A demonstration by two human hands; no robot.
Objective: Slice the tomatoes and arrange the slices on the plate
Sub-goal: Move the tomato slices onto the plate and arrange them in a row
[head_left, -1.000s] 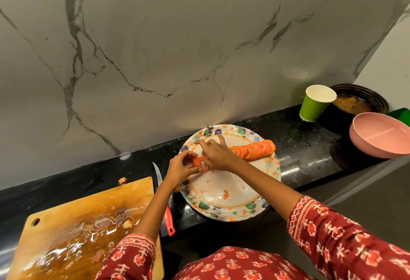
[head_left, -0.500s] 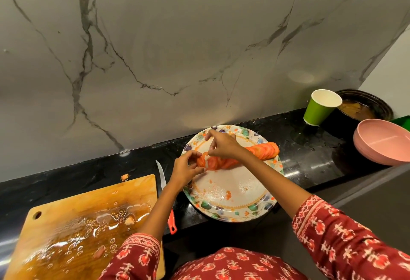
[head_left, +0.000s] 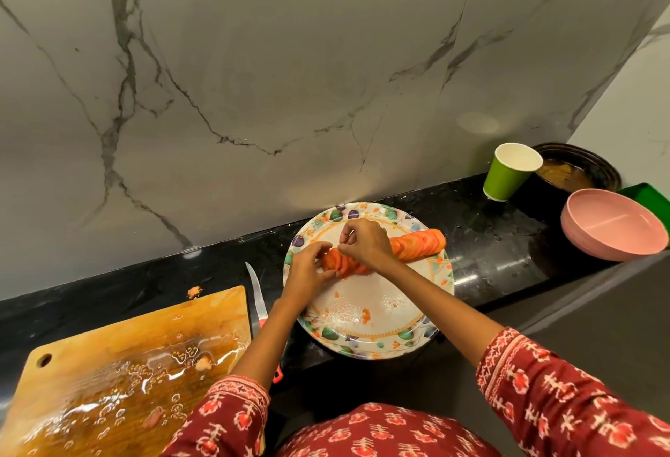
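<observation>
While tomato slices [head_left: 417, 244] are pinched by left hand [head_left: 308, 268] and right hand [head_left: 364, 242] mid-plate [head_left: 366, 342], knife [head_left: 258, 302] and wet cutting board [head_left: 119, 362] are noted at counter's left edge.

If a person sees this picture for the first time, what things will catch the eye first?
First, the row of tomato slices across the far half of the flowered plate, with the left hand and right hand meeting at its left end. Next, the wet wooden cutting board at lower left, and the knife between board and plate.
</observation>
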